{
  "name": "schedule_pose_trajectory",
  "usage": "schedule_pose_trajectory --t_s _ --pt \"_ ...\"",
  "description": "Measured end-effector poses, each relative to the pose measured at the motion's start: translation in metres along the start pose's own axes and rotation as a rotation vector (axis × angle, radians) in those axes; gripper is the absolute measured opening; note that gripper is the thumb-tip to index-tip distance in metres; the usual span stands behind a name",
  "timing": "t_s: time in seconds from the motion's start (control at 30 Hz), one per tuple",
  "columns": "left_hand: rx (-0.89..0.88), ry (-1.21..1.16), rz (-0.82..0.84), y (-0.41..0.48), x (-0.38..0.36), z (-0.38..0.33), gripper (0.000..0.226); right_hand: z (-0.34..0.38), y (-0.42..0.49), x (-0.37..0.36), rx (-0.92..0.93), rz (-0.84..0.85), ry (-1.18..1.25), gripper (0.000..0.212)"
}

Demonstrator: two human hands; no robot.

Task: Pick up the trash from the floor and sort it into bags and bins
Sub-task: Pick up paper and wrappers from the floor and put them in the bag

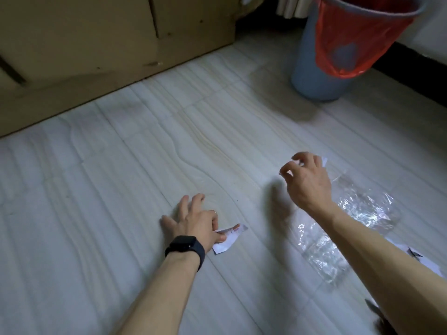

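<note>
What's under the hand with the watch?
A torn paper scrap lies on the floor under the thumb of the left hand; the hand covers part of it.

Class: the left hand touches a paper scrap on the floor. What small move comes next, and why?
Probably pinch and lift it: the left hand rests its thumb on the paper scrap, which lies flat on the floor; the bin stands ahead.
</note>
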State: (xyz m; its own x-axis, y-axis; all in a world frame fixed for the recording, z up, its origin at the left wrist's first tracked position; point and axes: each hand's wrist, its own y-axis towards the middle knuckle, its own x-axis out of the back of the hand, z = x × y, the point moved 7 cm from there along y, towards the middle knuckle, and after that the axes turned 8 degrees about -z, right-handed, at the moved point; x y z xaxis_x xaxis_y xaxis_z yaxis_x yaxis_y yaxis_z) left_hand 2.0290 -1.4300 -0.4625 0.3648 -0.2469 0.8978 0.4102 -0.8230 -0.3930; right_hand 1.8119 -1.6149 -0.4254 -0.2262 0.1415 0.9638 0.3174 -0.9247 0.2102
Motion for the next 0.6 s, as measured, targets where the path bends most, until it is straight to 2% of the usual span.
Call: schedule_pose_trajectory --t_s 0.07,0.13,0.23,0.33,0.47,0.6 --pt "0.021 -0.09 0.038 0.001 -0.004 -0.003 0.032 -0.026 0.013 -0.009 -0.077 0.02 -0.05 0.01" --pt "0.034 -0.098 0.08 0.006 -0.007 -0.007 0.032 -0.043 0.01 -0.024 -0.102 0.133 -0.049 0.016" --pt "0.051 -0.121 0.143 0.01 -0.007 -0.005 0.03 -0.023 -0.014 -0.028 -0.102 0.178 0.021 0.011" --pt "0.038 -0.12 0.15 0.01 -0.008 -0.006 0.032 0.016 -0.053 -0.023 0.031 0.154 0.024 0.007" --pt "0.028 -0.128 0.095 0.005 -0.008 -0.006 0.036 0.054 -0.121 -0.015 0.102 0.205 0.042 0.004" --pt "0.019 -0.098 -0.034 -0.021 -0.017 -0.003 0.035 0.069 -0.181 0.001 0.084 0.238 0.018 0.013"
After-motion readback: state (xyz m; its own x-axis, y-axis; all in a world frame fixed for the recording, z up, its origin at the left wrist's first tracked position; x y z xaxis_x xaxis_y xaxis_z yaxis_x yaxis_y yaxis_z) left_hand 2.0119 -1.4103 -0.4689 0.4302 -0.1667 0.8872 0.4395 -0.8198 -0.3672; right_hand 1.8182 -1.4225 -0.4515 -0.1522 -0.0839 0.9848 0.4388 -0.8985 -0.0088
